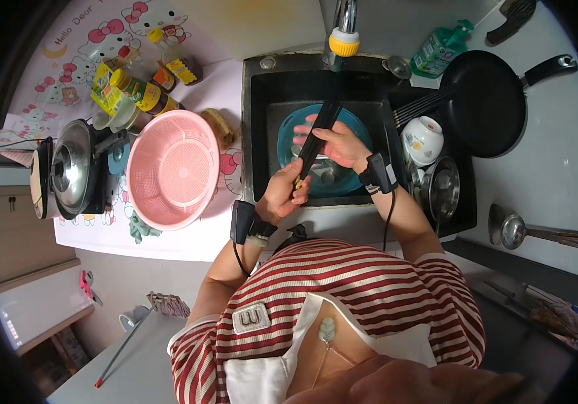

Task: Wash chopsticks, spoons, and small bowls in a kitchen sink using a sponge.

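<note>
A bundle of black chopsticks [323,126] slants over the sink. My left hand [285,189] grips its lower end, where gold-coloured tips show. Farther up, my right hand [342,141] holds the bundle loosely, palm up, with the fingers behind it and the thumb across the front. Below both hands, a blue plastic basin [283,135] sits in the black sink [259,91]. Inside the basin are metal spoons [326,175] and other ware, partly hidden by my hands. Above the sink hangs the faucet [344,44] with a yellow-and-white nozzle; whether water runs is hard to tell.
On the left counter are a pink colander [183,166], sauce bottles [142,93], a sponge [219,129] and a lidded pan [71,169]. At right lie more chopsticks [422,107], a white bowl [422,140], a metal bowl [444,187], a frying pan [486,103] and a green pump bottle [438,53].
</note>
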Available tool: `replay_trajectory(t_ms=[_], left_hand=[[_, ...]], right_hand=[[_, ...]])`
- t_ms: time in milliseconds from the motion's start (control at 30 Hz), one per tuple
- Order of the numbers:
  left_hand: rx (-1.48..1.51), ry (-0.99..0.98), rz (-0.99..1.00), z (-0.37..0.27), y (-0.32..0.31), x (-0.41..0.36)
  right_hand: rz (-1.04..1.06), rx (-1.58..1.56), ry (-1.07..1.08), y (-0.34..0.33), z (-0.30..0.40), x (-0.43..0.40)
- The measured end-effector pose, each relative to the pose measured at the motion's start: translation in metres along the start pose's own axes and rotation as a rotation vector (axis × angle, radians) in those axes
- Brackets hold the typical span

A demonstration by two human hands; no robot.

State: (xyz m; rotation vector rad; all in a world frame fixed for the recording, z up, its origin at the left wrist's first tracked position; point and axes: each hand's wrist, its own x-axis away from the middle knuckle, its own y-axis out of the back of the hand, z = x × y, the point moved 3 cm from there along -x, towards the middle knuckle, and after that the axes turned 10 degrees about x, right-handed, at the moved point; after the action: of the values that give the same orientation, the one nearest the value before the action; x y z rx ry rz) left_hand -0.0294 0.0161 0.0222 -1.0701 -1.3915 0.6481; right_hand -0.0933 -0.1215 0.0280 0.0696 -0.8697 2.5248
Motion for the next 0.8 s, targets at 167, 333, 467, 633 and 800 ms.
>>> replay_trajectory(t_ms=[167,333,467,633,800], left_hand=[[-0.213,-0.088,-0.01,-0.006,-0.003,-0.005],[-0.103,0.041,-0.135,-0.009,0.008,-0.026],[-0.097,0.138,-0.258,-0.003,0.042,-0.067],[-0.107,0.03,-0.453,-0.003,0.059,-0.086],[-0.088,0.027,-0.608,-0.016,0.079,-0.089]], right_hand=[[-0.038,0.007,0.047,0.011,-0.004,-0.002],[-0.398,0.084,-0.219,0.038,-0.034,-0.015],[-0.471,-0.074,-0.43,0.094,-0.089,-0.036],[-0.611,0.121,-0.659,0.158,-0.119,-0.039],[-0.647,0.82,-0.679,0.145,-0.117,-0.056]])
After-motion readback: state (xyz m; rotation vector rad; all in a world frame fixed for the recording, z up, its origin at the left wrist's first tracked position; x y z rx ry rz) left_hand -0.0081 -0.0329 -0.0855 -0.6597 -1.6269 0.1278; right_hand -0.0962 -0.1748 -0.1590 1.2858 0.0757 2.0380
